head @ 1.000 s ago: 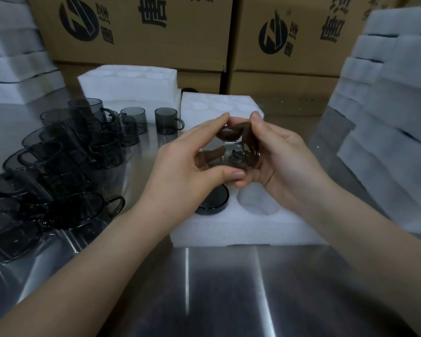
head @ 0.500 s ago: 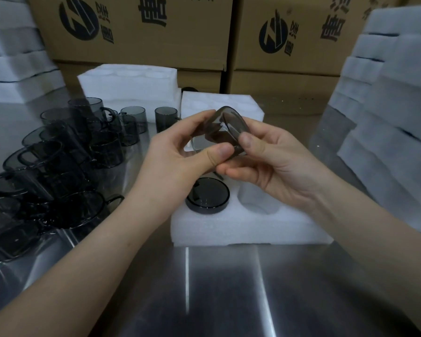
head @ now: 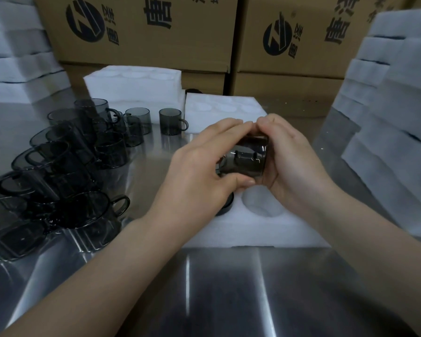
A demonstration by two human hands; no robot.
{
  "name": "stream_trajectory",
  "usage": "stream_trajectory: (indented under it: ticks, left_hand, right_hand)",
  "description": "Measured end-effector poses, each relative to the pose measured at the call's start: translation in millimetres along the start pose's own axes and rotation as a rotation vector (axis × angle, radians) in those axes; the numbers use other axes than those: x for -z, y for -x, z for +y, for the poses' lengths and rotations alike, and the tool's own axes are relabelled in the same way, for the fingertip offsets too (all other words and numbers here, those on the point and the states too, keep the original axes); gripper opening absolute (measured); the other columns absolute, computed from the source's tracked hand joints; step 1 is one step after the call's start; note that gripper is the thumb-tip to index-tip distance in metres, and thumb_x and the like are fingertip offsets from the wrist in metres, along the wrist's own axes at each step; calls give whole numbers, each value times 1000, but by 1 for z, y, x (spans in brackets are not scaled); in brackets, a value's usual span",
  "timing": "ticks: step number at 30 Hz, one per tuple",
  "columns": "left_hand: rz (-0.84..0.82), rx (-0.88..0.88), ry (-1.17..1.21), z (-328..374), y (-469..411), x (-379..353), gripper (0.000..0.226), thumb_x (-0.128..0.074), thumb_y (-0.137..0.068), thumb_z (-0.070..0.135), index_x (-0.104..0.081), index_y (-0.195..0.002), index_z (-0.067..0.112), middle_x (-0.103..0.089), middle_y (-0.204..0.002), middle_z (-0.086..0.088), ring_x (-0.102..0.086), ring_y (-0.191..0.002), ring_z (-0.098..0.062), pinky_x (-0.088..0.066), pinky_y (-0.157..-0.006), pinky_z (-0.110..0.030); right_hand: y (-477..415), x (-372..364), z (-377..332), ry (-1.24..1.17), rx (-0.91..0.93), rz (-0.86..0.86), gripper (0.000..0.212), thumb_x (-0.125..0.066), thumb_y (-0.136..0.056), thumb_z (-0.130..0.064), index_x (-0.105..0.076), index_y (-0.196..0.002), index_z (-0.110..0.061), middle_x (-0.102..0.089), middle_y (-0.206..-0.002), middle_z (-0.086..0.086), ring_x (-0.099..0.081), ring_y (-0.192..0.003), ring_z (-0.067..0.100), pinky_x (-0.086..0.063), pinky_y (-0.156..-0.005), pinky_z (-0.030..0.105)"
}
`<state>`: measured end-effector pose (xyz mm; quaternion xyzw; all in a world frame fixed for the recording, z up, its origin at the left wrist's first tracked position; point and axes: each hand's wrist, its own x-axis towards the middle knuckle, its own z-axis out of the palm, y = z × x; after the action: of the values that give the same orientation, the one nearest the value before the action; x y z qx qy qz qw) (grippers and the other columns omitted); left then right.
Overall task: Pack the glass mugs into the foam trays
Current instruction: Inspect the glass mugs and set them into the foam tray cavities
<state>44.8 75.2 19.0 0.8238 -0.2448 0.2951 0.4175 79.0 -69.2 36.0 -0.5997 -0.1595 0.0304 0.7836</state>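
Both hands are sitting lower and closer together than half a second ago, and the mug, then tipped mouth-up, is now lying on its side between them. From the head view, the left hand (head: 199,171) and right hand (head: 292,161) are cupping the dark glass mug (head: 246,159), fingers (head: 226,125) curling over its top and thumbs underneath (its handle is facing the camera). They are holding it over the near pockets of the foam tray (head: 253,229). Another mug (head: 226,206) is sitting in the near-left pocket, mostly hidden by the left hand. Loose mugs (head: 66,166) are crowding the worktop (head: 229,288) on the left, with cardboard boxes (head: 156,32) standing behind.
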Motion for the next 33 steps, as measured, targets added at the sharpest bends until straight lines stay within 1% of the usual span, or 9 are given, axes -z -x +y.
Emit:
stream_trajectory:
  ticks: [2,4,8,11,13,16,20,26,33]
  left_hand:
    - [4,1,17,-2,0,0,75,-84,-65,3,-57,-134,18,-53,-140,4,-49,-128,-4,-40,-108,-24]
    - [18,-34,5,-4,1,0,74,-81,-67,-4,-56,-134,17,-48,-145,1,-44,-133,-4,-36,-107,-15]
    - [-6,-53,29,-4,2,1,79,-72,-73,-9,-45,-138,25,-34,-154,0,-33,-139,-2,-33,-110,-16]
    - [-81,134,154,-3,2,2,86,-74,-74,25,-29,-148,30,-37,-150,11,-39,-136,-3,-38,-112,-33]
    - [-103,267,185,-4,1,2,97,-74,-68,47,-24,-150,32,-46,-139,21,-44,-130,2,-39,-110,-31]
    - [-139,326,256,-8,-1,3,99,-76,-61,55,-34,-147,29,-57,-133,15,-54,-123,-2,-43,-107,-34]
    - [-157,336,309,-12,-2,4,95,-81,-62,44,-39,-146,26,-60,-130,11,-57,-121,-6,-43,-107,-35]
    - [-190,240,85,-11,0,1,101,-84,-70,25,-25,-151,29,-37,-113,40,-37,-110,23,-24,-89,9]
    - [-145,160,89,-7,3,2,92,-71,-72,3,-31,-148,36,-50,-133,15,-48,-121,3,-40,-99,-13]
  right_hand:
    - [-1,1,0,-37,-18,-19,30,-40,-104,-20,-61,-84,-13,-67,-73,3,-69,-65,19,-49,-42,33]
    - [-3,2,1,-76,-45,-37,25,-40,-104,-21,-62,-109,-10,-71,-90,8,-72,-79,25,-53,-48,39]
    - [-5,5,1,-187,-115,-102,41,-50,-100,-21,-48,-134,0,-64,-119,18,-65,-105,33,-56,-80,50]
    - [-6,8,2,-206,-71,-135,42,-58,-90,-16,-53,-128,2,-67,-113,16,-66,-106,31,-53,-94,47]
    - [-6,11,3,-197,-35,-170,43,-62,-86,-13,-57,-128,-5,-69,-112,16,-66,-105,31,-53,-96,45]
    - [-5,12,4,-170,-5,-200,37,-64,-82,-9,-62,-119,-12,-67,-106,17,-66,-96,30,-56,-91,43]
    - [-5,11,4,-179,10,-174,31,-70,-79,-6,-62,-108,-12,-68,-96,10,-67,-87,24,-58,-79,39]
    - [-4,9,6,-111,88,-62,17,-66,-76,-7,-60,-91,-9,-76,-90,9,-72,-84,19,-59,-72,34]
    - [-1,7,9,127,203,51,6,-68,-87,-13,-62,-89,-12,-72,-83,3,-69,-75,15,-55,-59,26]
